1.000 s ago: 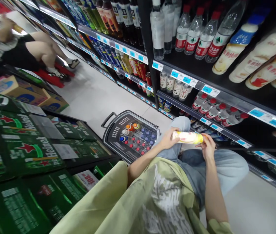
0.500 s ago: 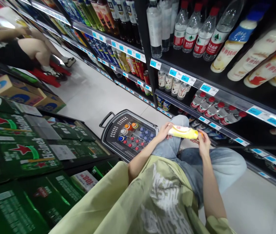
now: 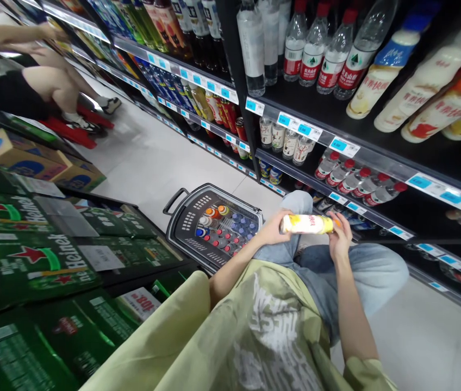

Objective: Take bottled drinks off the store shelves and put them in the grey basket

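Note:
A drink bottle (image 3: pixel 307 224) with a white and yellow label and an orange cap lies sideways over my knees. My left hand (image 3: pixel 273 227) is closed around its base end. At the cap end, my right hand (image 3: pixel 340 233) grips it with bent fingers. The basket (image 3: pixel 192 228) stands on the floor to the left of my legs, holding several bottles with blue, red and orange caps. On the shelf at the upper right, similar white bottles (image 3: pixel 438 111) stand in a row.
Drink shelves (image 3: pixel 377 149) with price tags run along the right side. Green beer cartons (image 3: pixel 43 255) are stacked at the left, with cardboard boxes (image 3: pixel 22 157) behind them. Further up the aisle floor (image 3: pixel 149 141), another person (image 3: pixel 47 81) sits on something red.
The bottle has been turned about its long axis, so that more of its white label with red print faces up. Both hands still hold its ends. The seated person's arms have shifted.

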Demonstrator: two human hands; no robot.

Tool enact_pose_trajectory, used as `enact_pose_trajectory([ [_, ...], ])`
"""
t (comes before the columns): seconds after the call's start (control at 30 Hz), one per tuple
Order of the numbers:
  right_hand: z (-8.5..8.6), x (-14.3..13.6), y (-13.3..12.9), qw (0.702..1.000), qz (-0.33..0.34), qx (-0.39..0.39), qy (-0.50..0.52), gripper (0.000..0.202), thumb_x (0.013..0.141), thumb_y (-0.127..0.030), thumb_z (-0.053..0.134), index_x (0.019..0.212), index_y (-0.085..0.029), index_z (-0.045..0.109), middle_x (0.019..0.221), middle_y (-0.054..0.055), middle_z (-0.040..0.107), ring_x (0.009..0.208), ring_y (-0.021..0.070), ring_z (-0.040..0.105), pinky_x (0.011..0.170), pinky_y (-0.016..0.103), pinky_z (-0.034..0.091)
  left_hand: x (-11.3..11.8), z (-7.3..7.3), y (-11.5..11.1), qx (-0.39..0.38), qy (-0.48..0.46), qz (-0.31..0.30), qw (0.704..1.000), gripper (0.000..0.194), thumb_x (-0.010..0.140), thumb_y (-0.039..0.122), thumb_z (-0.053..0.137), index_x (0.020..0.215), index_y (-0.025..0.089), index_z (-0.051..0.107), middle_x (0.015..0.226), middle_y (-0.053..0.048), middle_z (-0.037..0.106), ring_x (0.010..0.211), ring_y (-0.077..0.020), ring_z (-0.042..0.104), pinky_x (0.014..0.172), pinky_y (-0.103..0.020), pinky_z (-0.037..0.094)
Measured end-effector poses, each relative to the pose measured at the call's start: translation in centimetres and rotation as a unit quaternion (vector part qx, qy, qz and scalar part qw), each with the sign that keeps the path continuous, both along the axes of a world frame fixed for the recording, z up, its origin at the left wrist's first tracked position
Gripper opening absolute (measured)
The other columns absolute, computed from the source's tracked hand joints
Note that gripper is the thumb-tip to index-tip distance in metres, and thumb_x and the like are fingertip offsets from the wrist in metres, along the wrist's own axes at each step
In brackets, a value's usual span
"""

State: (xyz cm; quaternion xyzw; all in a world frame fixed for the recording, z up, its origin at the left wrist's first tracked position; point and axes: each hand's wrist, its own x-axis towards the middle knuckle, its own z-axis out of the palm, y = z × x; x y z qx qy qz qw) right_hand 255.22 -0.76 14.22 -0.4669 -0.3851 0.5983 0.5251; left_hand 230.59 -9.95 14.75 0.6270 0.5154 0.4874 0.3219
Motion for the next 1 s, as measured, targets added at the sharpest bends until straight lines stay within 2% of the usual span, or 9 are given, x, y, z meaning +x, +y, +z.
enact_pose_trajectory([
  [0.1, -0.5, 0.3, 0.2, 0.999, -0.016, 0.009, 0.032, 0.054, 0.073, -0.040, 0.087, 0.122, -0.026, 0.068, 0.129, 0.012, 0.076, 0.108, 0.0277, 0.073, 0.097, 0.051, 0.059, 0.4, 0.0, 0.0, 0.048, 0.013, -0.032, 0.998, 0.071, 0.069, 0.023, 0.073, 0.137, 0.018, 0.052, 0.135, -0.017, 0.059, 0.129, -0.0309, 0.059, 0.113, -0.049, 0.048],
  [0.23, -1.2, 0.4, 0.0, 0.997, 0.014, -0.005, 0.074, 0.054, 0.076, -0.042, 0.087, 0.124, -0.027, 0.068, 0.126, 0.011, 0.078, 0.111, 0.0275, 0.074, 0.110, 0.058, 0.052, 0.8, -0.4, -0.1, 0.043, 0.057, -0.051, 0.996, 0.069, 0.067, 0.020, 0.074, 0.133, 0.020, 0.053, 0.139, -0.017, 0.057, 0.129, -0.0298, 0.060, 0.112, -0.047, 0.050],
  [0.43, -1.4, 0.5, -0.3, 0.995, 0.056, -0.044, 0.072, 0.066, 0.073, -0.046, 0.089, 0.132, -0.028, 0.064, 0.124, 0.011, 0.078, 0.112, 0.0288, 0.074, 0.112, 0.060, 0.051, 1.1, -0.7, -0.5, 0.033, 0.107, -0.083, 0.990, 0.060, 0.069, 0.016, 0.075, 0.126, 0.022, 0.057, 0.141, -0.015, 0.058, 0.131, -0.0293, 0.059, 0.112, -0.046, 0.050],
  [0.5, -1.1, 0.4, -0.5, 0.994, 0.062, -0.041, 0.076, 0.072, 0.070, -0.044, 0.091, 0.134, -0.029, 0.063, 0.126, 0.011, 0.078, 0.114, 0.0281, 0.074, 0.114, 0.058, 0.050, 1.1, -0.5, -0.4, 0.042, 0.096, -0.077, 0.991, 0.060, 0.071, 0.020, 0.077, 0.127, 0.022, 0.056, 0.140, -0.016, 0.059, 0.129, -0.0291, 0.061, 0.111, -0.045, 0.051],
  [0.63, -0.2, 0.1, -0.8, 0.990, 0.089, -0.040, 0.097, 0.081, 0.064, -0.036, 0.094, 0.138, -0.033, 0.061, 0.139, 0.009, 0.073, 0.119, 0.0272, 0.072, 0.119, 0.057, 0.046, 0.6, 0.3, -0.3, 0.068, 0.063, -0.059, 0.994, 0.057, 0.082, 0.040, 0.078, 0.130, 0.019, 0.054, 0.129, -0.017, 0.063, 0.121, -0.0284, 0.064, 0.106, -0.044, 0.054],
  [0.77, 0.8, 0.0, -1.1, 0.987, 0.110, -0.048, 0.108, 0.078, 0.067, -0.033, 0.092, 0.139, -0.034, 0.061, 0.150, 0.009, 0.066, 0.129, 0.0293, 0.067, 0.123, 0.058, 0.041, 0.2, 1.0, -0.2, 0.069, 0.064, -0.060, 0.994, 0.048, 0.093, 0.044, 0.068, 0.131, 0.018, 0.056, 0.126, -0.016, 0.065, 0.118, -0.0274, 0.066, 0.105, -0.044, 0.054],
  [0.9, 1.4, 0.2, -1.3, 0.987, 0.114, -0.049, 0.104, 0.077, 0.071, -0.035, 0.089, 0.142, -0.035, 0.059, 0.158, 0.009, 0.059, 0.138, 0.0322, 0.061, 0.125, 0.060, 0.038, 0.6, 0.9, -0.4, 0.085, 0.088, -0.063, 0.990, 0.053, 0.090, 0.044, 0.071, 0.134, 0.018, 0.058, 0.130, -0.016, 0.063, 0.120, -0.0263, 0.066, 0.105, -0.041, 0.055],
  [1.0, 1.5, 0.3, -1.2, 0.985, 0.135, -0.056, 0.087, 0.074, 0.076, -0.040, 0.086, 0.144, -0.036, 0.056, 0.158, 0.009, 0.059, 0.136, 0.0322, 0.063, 0.123, 0.061, 0.042, 1.2, 0.5, -0.8, 0.080, 0.138, -0.067, 0.985, 0.056, 0.084, 0.046, 0.075, 0.131, 0.019, 0.061, 0.132, -0.015, 0.062, 0.118, -0.0258, 0.066, 0.097, -0.037, 0.058],
])
